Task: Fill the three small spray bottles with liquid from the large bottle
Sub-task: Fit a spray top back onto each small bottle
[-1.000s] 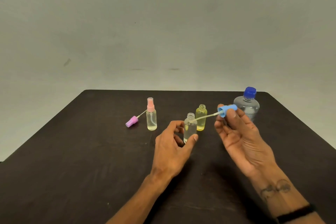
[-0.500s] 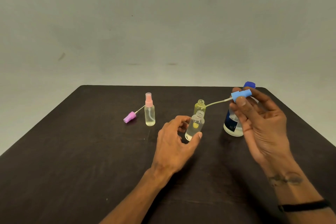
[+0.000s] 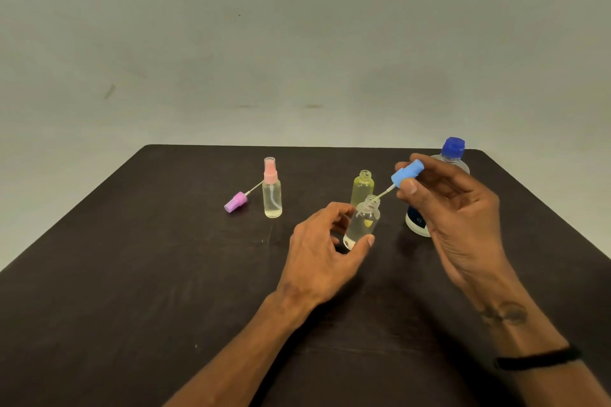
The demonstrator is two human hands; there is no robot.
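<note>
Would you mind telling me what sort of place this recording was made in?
Probably a bare staging room rather than a home: a dark table against a plain grey wall, holding only small spray bottles and a large bottle.

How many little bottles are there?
3. One capped with a pink sprayer stands on the left, an open yellow one stands in the middle, and the left hand holds a clear one.

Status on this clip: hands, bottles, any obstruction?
Left hand grips clear bottle. Right hand pinches blue sprayer, tube at its neck. Nothing blocking.
</note>
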